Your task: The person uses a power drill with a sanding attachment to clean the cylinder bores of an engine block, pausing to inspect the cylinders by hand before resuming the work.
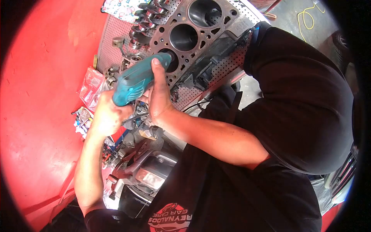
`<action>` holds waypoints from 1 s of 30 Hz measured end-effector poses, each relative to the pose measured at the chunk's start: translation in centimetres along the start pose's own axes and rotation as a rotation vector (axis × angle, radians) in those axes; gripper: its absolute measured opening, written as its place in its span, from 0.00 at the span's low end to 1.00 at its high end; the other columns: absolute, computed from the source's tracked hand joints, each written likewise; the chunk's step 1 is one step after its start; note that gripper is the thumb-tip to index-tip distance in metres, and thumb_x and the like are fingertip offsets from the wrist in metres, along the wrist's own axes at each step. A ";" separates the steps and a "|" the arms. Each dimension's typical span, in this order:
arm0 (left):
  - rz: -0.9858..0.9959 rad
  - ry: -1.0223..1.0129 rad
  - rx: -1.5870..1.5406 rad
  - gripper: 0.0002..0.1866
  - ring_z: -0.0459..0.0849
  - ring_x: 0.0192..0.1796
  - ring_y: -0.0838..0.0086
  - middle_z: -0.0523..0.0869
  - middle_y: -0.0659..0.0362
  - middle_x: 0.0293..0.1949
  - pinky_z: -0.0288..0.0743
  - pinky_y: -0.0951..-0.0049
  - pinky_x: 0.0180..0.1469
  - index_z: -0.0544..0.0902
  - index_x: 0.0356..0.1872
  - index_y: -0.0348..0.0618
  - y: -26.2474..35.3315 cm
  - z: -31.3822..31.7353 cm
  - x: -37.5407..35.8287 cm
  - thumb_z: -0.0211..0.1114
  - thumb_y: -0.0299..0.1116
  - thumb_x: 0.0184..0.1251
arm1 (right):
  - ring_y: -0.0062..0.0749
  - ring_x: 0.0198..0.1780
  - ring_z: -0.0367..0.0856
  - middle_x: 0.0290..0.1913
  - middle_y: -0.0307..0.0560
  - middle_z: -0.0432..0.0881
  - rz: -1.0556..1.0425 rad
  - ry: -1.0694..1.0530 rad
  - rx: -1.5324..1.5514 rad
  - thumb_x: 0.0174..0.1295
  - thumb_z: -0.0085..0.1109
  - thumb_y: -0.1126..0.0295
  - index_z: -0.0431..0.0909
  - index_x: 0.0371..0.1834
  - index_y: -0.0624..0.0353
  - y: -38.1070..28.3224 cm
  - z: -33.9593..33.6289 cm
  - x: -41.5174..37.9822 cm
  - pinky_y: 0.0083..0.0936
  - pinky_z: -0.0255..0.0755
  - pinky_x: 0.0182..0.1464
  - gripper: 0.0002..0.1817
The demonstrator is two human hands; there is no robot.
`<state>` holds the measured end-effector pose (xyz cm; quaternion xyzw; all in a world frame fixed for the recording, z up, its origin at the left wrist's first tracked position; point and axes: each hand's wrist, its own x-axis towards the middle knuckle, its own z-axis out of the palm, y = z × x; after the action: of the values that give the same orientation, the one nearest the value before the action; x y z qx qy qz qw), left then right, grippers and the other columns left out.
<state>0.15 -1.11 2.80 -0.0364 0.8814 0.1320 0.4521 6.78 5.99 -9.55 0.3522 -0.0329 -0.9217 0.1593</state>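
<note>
A teal power drill (135,79) points its front end into the nearest cylinder bore of a bare metal engine block (239,25). Whatever is fitted to the drill's nose is hidden in the bore. My left hand (106,116) is closed around the drill's handle at its rear. Along the drill's body lies my right hand (160,96), thumb on top and fingers partly hidden beneath. Two other open bores show farther up the block, one of them a dark cylinder bore (184,37). Left of the block is a crankshaft (141,31), with a piston (118,41) near it.
The block rests on a perforated metal tabletop (228,69). A patterned cloth (119,9), a clear plastic bag (92,87) and a dark elongated part (208,62) lie around it. A red surface (42,96) fills the left. A yellow cable (305,19) is on the floor.
</note>
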 end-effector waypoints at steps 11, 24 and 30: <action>-0.037 -0.023 -0.045 0.07 0.76 0.25 0.79 0.79 0.60 0.20 0.72 0.70 0.29 0.81 0.31 0.32 -0.2 1.3 2.2 0.63 0.24 0.50 | 0.31 0.53 0.86 0.52 0.40 0.88 0.001 0.053 -0.052 0.67 0.42 0.27 0.81 0.58 0.51 -0.6 -1.8 1.0 0.35 0.72 0.60 0.40; -0.053 0.198 -0.119 0.07 0.74 0.25 0.82 0.81 0.65 0.22 0.69 0.74 0.27 0.82 0.33 0.35 0.0 -3.4 -8.1 0.62 0.20 0.51 | 0.24 0.53 0.76 0.51 0.41 0.77 -0.003 -0.163 0.082 0.67 0.68 0.52 0.67 0.62 0.59 1.6 3.7 -4.9 0.28 0.71 0.60 0.31; -0.071 0.222 -0.131 0.08 0.74 0.25 0.82 0.80 0.65 0.21 0.69 0.74 0.27 0.82 0.34 0.35 0.0 -3.7 -8.4 0.62 0.19 0.51 | 0.23 0.52 0.76 0.50 0.41 0.76 -0.069 -0.116 0.103 0.68 0.68 0.54 0.67 0.60 0.60 0.8 4.9 -5.3 0.26 0.72 0.59 0.28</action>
<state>2.18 -2.58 11.60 -0.1115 0.9137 0.1682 0.3528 7.44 6.69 -2.34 0.3070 -0.0772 -0.9425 0.1068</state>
